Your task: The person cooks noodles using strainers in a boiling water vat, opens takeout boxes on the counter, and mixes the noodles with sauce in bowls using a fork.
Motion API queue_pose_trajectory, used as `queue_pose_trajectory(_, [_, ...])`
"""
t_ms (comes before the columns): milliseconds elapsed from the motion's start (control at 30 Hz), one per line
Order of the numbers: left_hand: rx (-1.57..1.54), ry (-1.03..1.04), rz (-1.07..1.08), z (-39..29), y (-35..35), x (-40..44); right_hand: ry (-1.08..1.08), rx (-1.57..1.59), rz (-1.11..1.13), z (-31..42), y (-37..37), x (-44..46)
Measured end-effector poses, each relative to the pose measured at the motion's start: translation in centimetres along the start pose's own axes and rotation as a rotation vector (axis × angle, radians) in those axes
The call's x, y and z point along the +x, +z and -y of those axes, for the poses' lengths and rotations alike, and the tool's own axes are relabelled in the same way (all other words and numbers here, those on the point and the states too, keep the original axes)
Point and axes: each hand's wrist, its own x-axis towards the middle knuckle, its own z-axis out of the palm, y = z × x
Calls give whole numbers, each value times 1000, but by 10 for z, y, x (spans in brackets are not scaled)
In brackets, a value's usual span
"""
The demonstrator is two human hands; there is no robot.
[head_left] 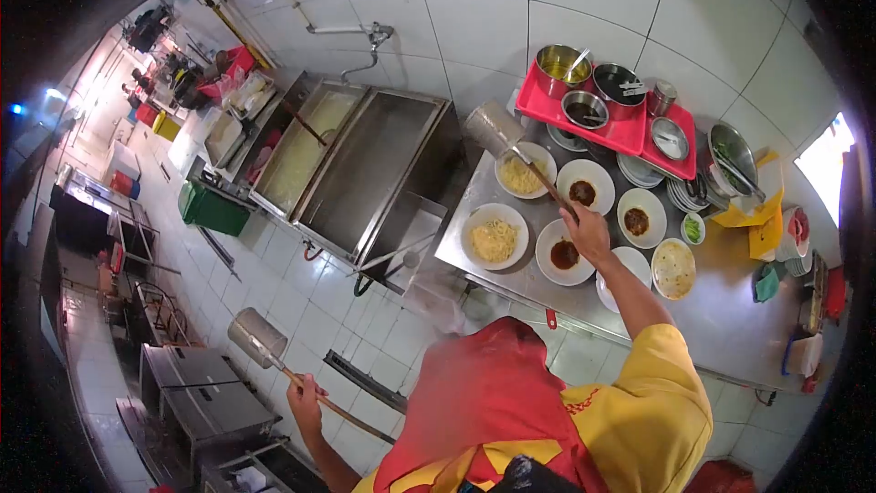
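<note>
My left hand (306, 393) grips the wooden handle of a deep metal noodle strainer (257, 338), held out over the floor. In my right hand (589, 233) is the handle of a second noodle strainer (495, 128), whose basket is tilted above the far left corner of the steel table. Below that basket stands a white bowl with yellow noodles (524, 172). Another bowl of noodles (494, 236) sits nearer me. Around my right hand are bowls with dark brown sauce, one left of it (564, 254), one beyond it (584, 188) and one right of it (641, 217).
A red tray (630, 137) with pots and spoons stands at the back of the steel table (730, 310). Left of the table is a steel boiler (365, 183) with two water basins. A green bin (212, 210) stands on the tiled floor. A small bowl holds chopped greens (693, 229).
</note>
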Motion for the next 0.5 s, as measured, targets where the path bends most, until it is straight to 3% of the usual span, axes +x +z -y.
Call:
queue_pose_trajectory(333, [-54,-63,24,53,-50,22,48,-25,-154,14,-4,-21])
queue_pose_trajectory(433, [-50,-20,42,64,-74,40,84,-12,-344,53,-12,2])
queue_pose_trajectory(500, [-44,-21,47,80,-101,50,-9,74,-488,93,-15,10])
